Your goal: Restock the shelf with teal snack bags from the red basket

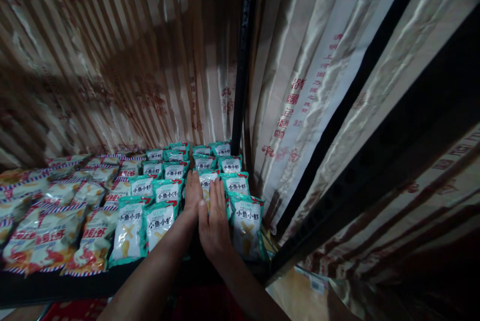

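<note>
Red-and-white snack bags [56,231] crowd the left of a dim shelf [56,286]. Striped satin curtains [112,61] printed with red characters hang behind, a black post [243,61] rising between them, a red crate [75,309] below.

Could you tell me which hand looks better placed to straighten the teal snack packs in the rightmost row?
Probably the right hand: it lies flat beside the rightmost teal packs, touching that row. The left hand rests further left, toward the middle rows.
</note>
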Motion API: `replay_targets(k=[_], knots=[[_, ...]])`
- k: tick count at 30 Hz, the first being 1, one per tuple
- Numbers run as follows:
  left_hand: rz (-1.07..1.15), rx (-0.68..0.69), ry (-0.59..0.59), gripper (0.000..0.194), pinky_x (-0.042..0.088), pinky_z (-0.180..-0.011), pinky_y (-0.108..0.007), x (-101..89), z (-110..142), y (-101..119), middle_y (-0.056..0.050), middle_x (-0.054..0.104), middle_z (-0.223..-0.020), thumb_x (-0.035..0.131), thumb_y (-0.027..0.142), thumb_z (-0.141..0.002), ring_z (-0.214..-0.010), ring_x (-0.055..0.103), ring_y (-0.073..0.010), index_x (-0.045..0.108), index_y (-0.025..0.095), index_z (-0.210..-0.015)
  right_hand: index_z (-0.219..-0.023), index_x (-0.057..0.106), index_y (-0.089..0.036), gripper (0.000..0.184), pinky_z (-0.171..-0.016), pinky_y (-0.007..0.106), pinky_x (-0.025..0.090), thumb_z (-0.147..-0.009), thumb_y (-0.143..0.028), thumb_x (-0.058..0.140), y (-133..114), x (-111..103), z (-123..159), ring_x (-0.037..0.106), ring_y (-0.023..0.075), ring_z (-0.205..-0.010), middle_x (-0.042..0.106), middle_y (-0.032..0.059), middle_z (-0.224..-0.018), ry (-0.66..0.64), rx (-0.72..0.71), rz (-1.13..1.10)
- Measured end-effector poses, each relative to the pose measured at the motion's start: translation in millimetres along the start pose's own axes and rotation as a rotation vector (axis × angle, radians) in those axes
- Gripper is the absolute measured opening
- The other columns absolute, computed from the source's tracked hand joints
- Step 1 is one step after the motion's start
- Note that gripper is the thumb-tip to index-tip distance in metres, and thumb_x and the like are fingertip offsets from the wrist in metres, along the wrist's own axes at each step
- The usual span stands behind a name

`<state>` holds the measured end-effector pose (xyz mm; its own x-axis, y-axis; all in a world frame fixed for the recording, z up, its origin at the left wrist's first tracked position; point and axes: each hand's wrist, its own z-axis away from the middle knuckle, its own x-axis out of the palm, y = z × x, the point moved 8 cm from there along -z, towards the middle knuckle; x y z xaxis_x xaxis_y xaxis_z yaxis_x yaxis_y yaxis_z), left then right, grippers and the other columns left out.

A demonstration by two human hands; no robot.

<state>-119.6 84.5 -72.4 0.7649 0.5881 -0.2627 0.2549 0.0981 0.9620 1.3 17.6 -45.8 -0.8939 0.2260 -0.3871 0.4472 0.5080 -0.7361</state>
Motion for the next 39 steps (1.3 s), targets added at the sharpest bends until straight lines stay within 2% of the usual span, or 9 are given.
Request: replay_targets(k=[5,10,13,18,22,26,32,35,39], knots=[[-0.015,-0.047,-0.038,0.041,0.028,-0.110,-0.030,8.3,-8,2,-0.017,0.047,-0.138,0.030,0.030,-0.091,-0.132,0.039,-0.0206,0.052,0.010,-0.120,-0.141,0.034,-0.008,0.051,-0.110,0.054,0.027,-0.096,-0.031,0.027,10,13,-3,0.023,0.0278,-0.139,0.027,0.0166,-0.150,-0.002,0.074,-0.044],[-0.040,-0.084,-0.060,0.042,0.035,-0.105,-0.033,12.8,-9,2,-0.018,0.057,-0.127,0.029,0.035,-0.092,-0.122,0.051,-0.0233,0.056,0.011,-0.113,-0.142,0.031,-0.009,0.051,-0.111,0.052,0.029,-0.097,-0.032,0.028,15,17,2,0.022,0.0256,-0.139,0.028,0.0148,-0.150,-0.040,-0.008,-0.064],[-0.051,-0.091,-0.042,0.044,0.036,-0.104,-0.035,10.0,-10,1,-0.017,0.056,-0.128,0.028,0.036,-0.091,-0.123,0.050,-0.0238,0.054,0.011,-0.116,-0.143,0.031,-0.013,0.050,-0.111,0.052,0.029,-0.098,-0.033,0.028,21,15,2,0.022,0.0249,-0.140,0.026,0.0129,-0.151,-0.025,-0.028,-0.071],[-0.040,-0.057,-0.020,0.044,0.035,-0.105,-0.036,4.9,-18,6,-0.015,0.056,-0.129,0.026,0.036,-0.091,-0.124,0.048,-0.0231,0.053,0.012,-0.118,-0.143,0.029,-0.010,0.050,-0.110,0.060,0.025,-0.098,-0.033,0.026,24,14,-2,0.014,0.0282,-0.141,0.021,0.0150,-0.152,0.007,-0.016,-0.060],[-0.028,-0.030,-0.032,0.042,0.038,-0.102,-0.038,7.5,-25,11,-0.015,0.058,-0.126,0.027,0.035,-0.091,-0.122,0.051,-0.0233,0.055,0.014,-0.114,-0.145,0.025,-0.015,0.050,-0.109,0.060,0.026,-0.099,-0.033,0.028,22,18,-1,0.017,0.0282,-0.141,0.018,0.0129,-0.153,0.015,-0.045,-0.062],[-0.029,-0.031,-0.036,0.043,0.037,-0.103,-0.036,9.1,-26,15,-0.016,0.057,-0.128,0.027,0.034,-0.091,-0.122,0.050,-0.0225,0.054,0.012,-0.116,-0.146,0.022,-0.015,0.051,-0.110,0.059,0.025,-0.098,-0.033,0.028,28,21,-2,0.016,0.0278,-0.141,0.018,0.0136,-0.153,-0.009,-0.035,-0.055],[-0.030,0.005,0.003,0.046,0.032,-0.106,-0.034,-3.5,-10,34,-0.017,0.052,-0.132,0.026,0.033,-0.091,-0.125,0.047,-0.0222,0.049,0.010,-0.123,-0.147,0.018,-0.015,0.051,-0.111,0.058,0.021,-0.099,-0.029,0.026,21,16,-2,0.009,0.0258,-0.142,0.015,0.0108,-0.154,-0.033,-0.079,-0.060],[-0.015,0.039,0.002,0.048,0.030,-0.108,-0.032,-12.0,3,48,-0.016,0.050,-0.136,0.026,0.034,-0.091,-0.128,0.044,-0.0204,0.048,0.010,-0.126,-0.147,0.020,-0.015,0.050,-0.112,0.057,0.021,-0.098,-0.029,0.026,16,12,0,0.011,0.0256,-0.142,0.017,0.0101,-0.154,-0.024,-0.082,-0.075],[0.010,0.072,-0.022,0.049,0.031,-0.108,-0.036,-33.1,13,62,-0.015,0.052,-0.134,0.032,0.033,-0.090,-0.127,0.045,-0.0219,0.047,0.009,-0.129,-0.145,0.025,-0.015,0.049,-0.112,0.055,0.024,-0.098,-0.028,0.028,10,8,2,0.018,0.0249,-0.141,0.022,0.0106,-0.153,-0.032,-0.074,-0.102]])
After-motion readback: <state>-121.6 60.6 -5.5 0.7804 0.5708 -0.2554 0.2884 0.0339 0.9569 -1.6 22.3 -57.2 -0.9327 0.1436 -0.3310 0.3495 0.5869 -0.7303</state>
